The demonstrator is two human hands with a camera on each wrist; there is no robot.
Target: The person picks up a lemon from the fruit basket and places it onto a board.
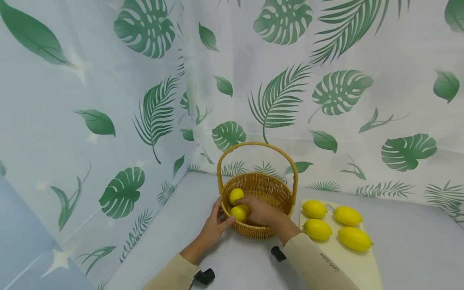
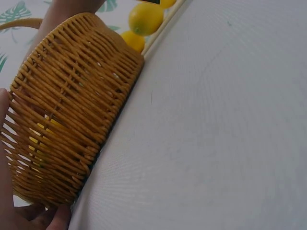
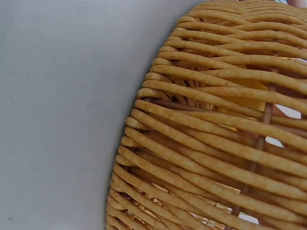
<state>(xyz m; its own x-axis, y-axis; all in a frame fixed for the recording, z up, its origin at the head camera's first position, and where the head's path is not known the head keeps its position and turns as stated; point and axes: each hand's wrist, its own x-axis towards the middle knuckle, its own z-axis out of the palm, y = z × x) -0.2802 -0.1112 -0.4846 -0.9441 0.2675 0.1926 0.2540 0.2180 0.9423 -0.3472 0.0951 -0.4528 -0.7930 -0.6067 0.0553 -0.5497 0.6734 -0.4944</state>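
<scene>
A woven wicker basket with a tall arched handle stands on the table, and two yellow lemons lie at its left inner side. My left hand holds the basket's left rim, thumb over the edge and fingers spread along the outer wall. Reaching over the front rim, my right hand is down inside the basket, its curled fingers round the nearer lemon. The farther lemon rests just beyond those fingers. In the right wrist view the basket wall hides most of that hand.
Right of the basket, several more lemons lie on a pale cream board. Behind the table hangs a white curtain with green leaf prints, which also runs down the left side.
</scene>
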